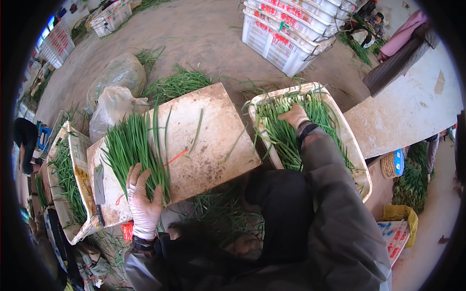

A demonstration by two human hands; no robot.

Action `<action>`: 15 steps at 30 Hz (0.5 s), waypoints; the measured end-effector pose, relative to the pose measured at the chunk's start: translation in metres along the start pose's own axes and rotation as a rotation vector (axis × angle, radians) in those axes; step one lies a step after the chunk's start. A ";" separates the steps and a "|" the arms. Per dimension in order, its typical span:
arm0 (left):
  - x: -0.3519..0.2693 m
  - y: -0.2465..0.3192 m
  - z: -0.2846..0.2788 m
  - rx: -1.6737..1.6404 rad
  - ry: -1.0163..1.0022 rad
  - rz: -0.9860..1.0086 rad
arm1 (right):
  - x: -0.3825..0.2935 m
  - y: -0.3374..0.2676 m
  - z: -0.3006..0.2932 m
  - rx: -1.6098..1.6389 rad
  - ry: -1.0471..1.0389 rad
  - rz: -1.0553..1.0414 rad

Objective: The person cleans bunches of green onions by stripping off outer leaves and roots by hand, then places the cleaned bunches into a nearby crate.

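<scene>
A thick bunch of long green garlic chives (131, 145) lies on a stained white board (214, 134). My left hand (143, 198), in a pale glove, rests on the bunch's lower end with its fingers spread. At the board's left side lies a knife (98, 189) with a dark handle. A red tie (177, 157) and a few loose leaves lie right of the bunch. My right hand (294, 115), also gloved, reaches into a white plastic crate (355, 165) and touches the pale stem ends of the chives (284, 145) there; its fingertips are partly hidden among them.
At the left stands a crate (69, 222) of cut greens. Clear plastic bags (111, 109) and more chives (178, 85) lie beyond the board. Stacked white crates (280, 43) stand ahead. A second board (397, 112) is at the right, with a person in pink (404, 32) beside it.
</scene>
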State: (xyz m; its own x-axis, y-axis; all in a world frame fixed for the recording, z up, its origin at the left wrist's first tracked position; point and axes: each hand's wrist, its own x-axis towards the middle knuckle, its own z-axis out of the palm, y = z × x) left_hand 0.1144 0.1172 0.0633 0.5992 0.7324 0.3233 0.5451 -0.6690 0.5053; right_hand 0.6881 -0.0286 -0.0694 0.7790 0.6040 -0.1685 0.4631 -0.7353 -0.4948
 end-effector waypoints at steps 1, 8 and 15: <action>0.001 0.002 -0.001 -0.007 0.002 0.000 | -0.013 0.000 -0.015 0.118 -0.007 0.036; -0.002 0.003 -0.009 -0.056 -0.027 0.008 | -0.065 0.009 -0.097 0.806 0.146 -0.121; -0.004 0.002 -0.005 -0.101 0.002 0.021 | -0.110 0.010 -0.190 0.994 0.269 -0.175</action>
State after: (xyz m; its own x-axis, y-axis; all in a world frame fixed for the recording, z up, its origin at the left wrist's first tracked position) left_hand 0.1101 0.1136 0.0673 0.6089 0.7187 0.3359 0.4707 -0.6681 0.5763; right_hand 0.6873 -0.1606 0.1063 0.8596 0.4994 0.1081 0.1169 0.0138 -0.9930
